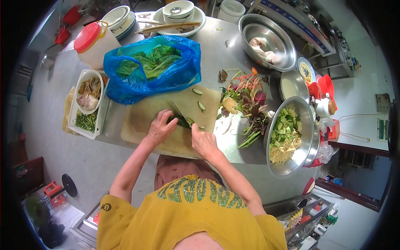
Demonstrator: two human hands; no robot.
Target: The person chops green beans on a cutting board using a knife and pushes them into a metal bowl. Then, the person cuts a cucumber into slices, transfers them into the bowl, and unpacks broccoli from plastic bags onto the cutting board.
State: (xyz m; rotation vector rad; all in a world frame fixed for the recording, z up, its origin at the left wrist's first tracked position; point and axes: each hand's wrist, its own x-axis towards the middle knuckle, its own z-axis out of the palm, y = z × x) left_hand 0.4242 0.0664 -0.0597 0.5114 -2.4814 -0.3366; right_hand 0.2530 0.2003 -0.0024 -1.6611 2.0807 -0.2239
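Fingers (166, 113) of your left hand (158, 128) hold the dark-green vegetable (182, 122) on the cutting board (143, 111), your right hand (204, 143) grips the knife (179, 110), and the vegetable is probably light, firm and slick, best held behind the blade.

One wide head-worn view, forward and down onto the hands (161, 128)

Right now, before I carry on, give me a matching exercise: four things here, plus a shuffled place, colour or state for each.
Things
1. left hand
2. plastic bag
3. right hand
4. jar

Descriptions
A. holding the knife
B. topped by a red lid
C. on the dark green vegetable
D. blue, with leafy greens inside

Pairs: 1-C, 2-D, 3-A, 4-B
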